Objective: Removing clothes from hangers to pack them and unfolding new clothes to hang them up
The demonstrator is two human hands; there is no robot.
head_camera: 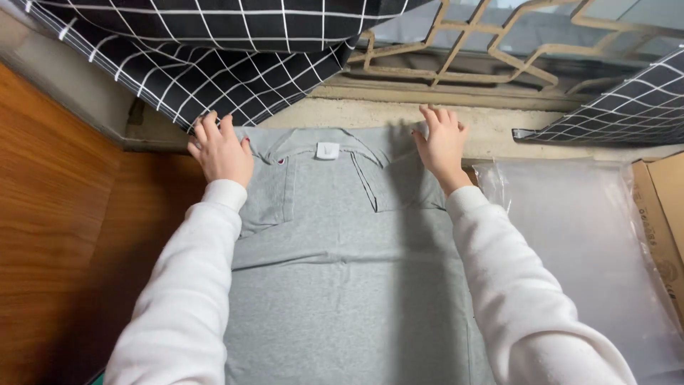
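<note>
- So, a grey polo shirt (342, 271) is laid flat, back up, collar toward the window ledge.
- Both shoulder corners are pressed down: left hand (221, 151) and right hand (443, 146) are spread flat, nothing gripped.
- A small white square label (327, 150) is seen at the collar.
- A clear plastic bag (577, 242) is laid just right of the shirt, a brown cardboard box (659, 207) at its far edge.
- Bare wooden floor (64, 242) is left open on the left.

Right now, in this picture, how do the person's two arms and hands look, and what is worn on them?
Both arms are covered by long white sleeves of soft, thick knit fabric, loose around the forearm, each ending in a ribbed cuff at the wrist. The left hand and the right hand are bare, without gloves. No watch or bracelet shows; a ring cannot be made out.
</note>
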